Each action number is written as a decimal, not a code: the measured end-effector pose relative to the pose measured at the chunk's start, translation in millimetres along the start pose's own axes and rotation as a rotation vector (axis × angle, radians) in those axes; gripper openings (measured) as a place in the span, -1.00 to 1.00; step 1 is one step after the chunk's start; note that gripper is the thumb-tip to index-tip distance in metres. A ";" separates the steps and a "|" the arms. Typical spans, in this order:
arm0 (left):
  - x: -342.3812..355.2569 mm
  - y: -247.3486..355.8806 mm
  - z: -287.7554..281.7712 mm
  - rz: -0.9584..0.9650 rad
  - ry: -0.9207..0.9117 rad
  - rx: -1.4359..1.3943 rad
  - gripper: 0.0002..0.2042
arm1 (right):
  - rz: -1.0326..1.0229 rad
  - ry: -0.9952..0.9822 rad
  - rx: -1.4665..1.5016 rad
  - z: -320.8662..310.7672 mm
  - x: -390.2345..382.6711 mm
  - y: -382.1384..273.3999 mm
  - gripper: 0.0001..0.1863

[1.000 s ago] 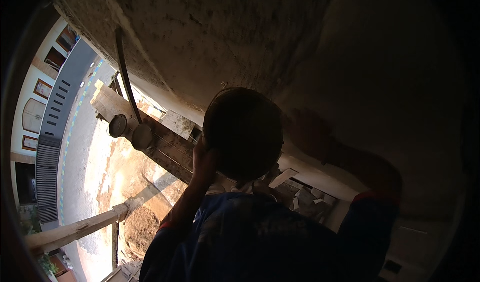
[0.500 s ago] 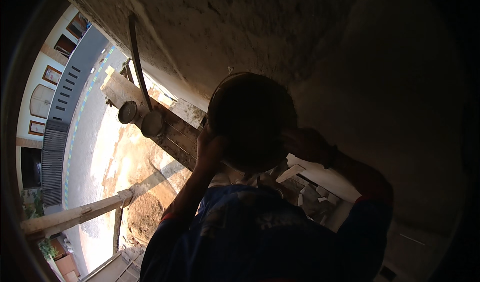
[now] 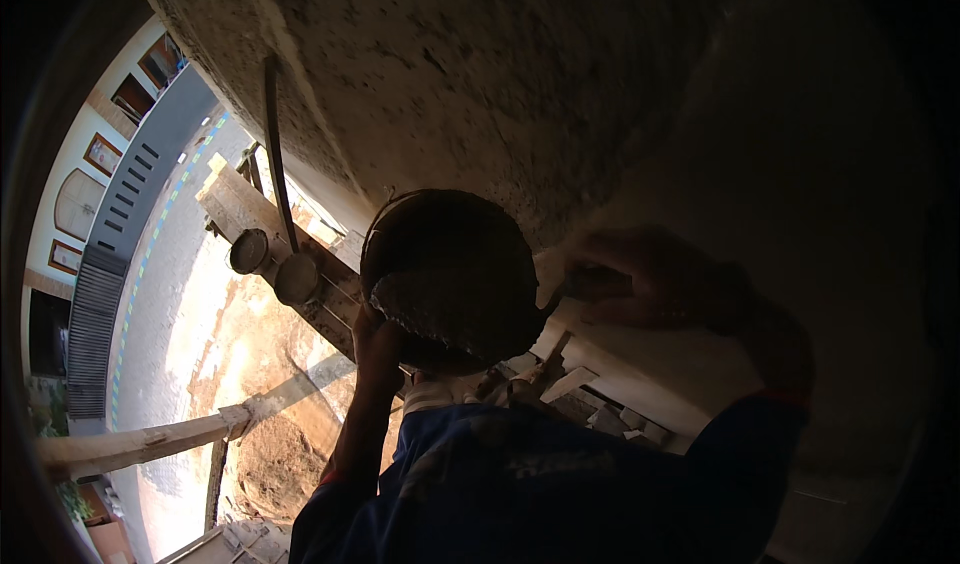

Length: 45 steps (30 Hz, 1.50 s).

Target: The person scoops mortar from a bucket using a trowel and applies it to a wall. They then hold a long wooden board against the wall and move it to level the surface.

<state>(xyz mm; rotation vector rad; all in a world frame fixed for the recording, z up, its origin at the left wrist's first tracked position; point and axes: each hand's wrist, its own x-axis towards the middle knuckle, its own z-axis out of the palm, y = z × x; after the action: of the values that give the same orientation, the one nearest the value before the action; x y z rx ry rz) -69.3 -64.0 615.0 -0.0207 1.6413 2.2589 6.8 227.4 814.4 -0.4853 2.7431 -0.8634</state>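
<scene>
My left hand (image 3: 377,339) grips the lower left of a round dark bucket (image 3: 450,234), which holds a dark, rough-surfaced mass (image 3: 450,309). At the bucket's right, my right hand (image 3: 630,284) is closed on a dark tool (image 3: 555,299), whose tip is beside the rim; shadow hides its exact shape. Beside them is a rough, mottled wall (image 3: 430,84). Below and left of the bucket, a plank platform (image 3: 230,194) bears two round, mortar-smeared containers (image 3: 249,251) (image 3: 296,280).
A long strip (image 3: 278,184) leans from platform to wall. A wooden beam (image 3: 150,439) crosses the lower left, high above sandy ground (image 3: 280,454). Paving, a grey gate and a house (image 3: 75,204) lie beyond. Loose boards and rubble (image 3: 590,404) show below on the right.
The bucket has moved left and down since half a second ago. My right hand has left the bucket's inside for its right side, and the tool now shows in it.
</scene>
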 end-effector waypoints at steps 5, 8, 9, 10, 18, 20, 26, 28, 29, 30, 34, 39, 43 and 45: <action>-7.9 0.7 -9.7 0.034 0.090 0.052 -0.59 | 0.395 -0.054 0.066 -31.6 15.8 20.2 -0.58; -1.7 -19.6 -6.2 -0.079 0.052 0.089 -0.57 | 0.492 0.692 -0.712 -82.7 -21.9 40.0 -0.56; 4.0 -21.0 -1.4 -0.072 0.042 0.078 -0.57 | 0.355 0.840 -0.542 -98.5 -38.1 45.8 -0.55; 2.9 -26.8 3.5 -0.069 0.001 0.053 -0.57 | 0.199 0.956 -0.380 -113.0 -54.9 54.7 -0.54; -6.8 -29.1 36.5 -0.049 -0.054 0.002 -0.53 | 0.317 0.213 -0.424 -8.7 -56.7 35.8 -0.67; -12.7 -25.3 28.3 0.082 -0.084 0.084 -0.49 | 0.163 0.148 -0.610 49.9 -35.3 65.5 -0.70; -15.3 -19.6 52.6 -0.024 -0.101 0.225 -0.48 | 0.072 0.269 -1.024 126.2 -21.7 96.5 -0.74; -13.6 -22.2 51.4 -0.003 -0.115 0.275 -0.52 | 0.094 0.102 -0.752 139.1 -22.5 113.6 -0.73; -15.0 -23.3 56.1 0.036 -0.145 0.210 -0.51 | 0.126 -0.063 -0.488 143.2 -23.4 118.3 -0.72; -15.2 -23.9 59.1 0.075 -0.174 0.145 -0.50 | 0.122 -0.069 -0.486 149.1 -23.6 120.9 -0.72; -7.8 -16.7 53.6 0.047 -0.230 0.299 -0.48 | 0.199 -0.182 0.268 190.1 -36.5 158.1 -0.69; -3.0 -5.0 28.9 -0.047 -0.149 0.152 -0.47 | 0.094 0.071 0.043 157.6 -21.1 101.1 -0.69; 7.3 0.5 17.2 -0.086 -0.058 0.105 -0.52 | 0.208 0.060 -0.119 133.8 0.3 90.9 -0.65; 10.8 3.6 8.7 -0.043 -0.059 0.058 -0.54 | 0.258 0.026 -0.151 120.6 13.9 78.0 -0.64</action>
<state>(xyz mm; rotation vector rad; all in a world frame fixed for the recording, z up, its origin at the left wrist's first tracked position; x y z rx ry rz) -78.8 -54.0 618.9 0.0242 1.6591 2.1581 12.1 220.6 670.3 -0.1403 2.8245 -0.6070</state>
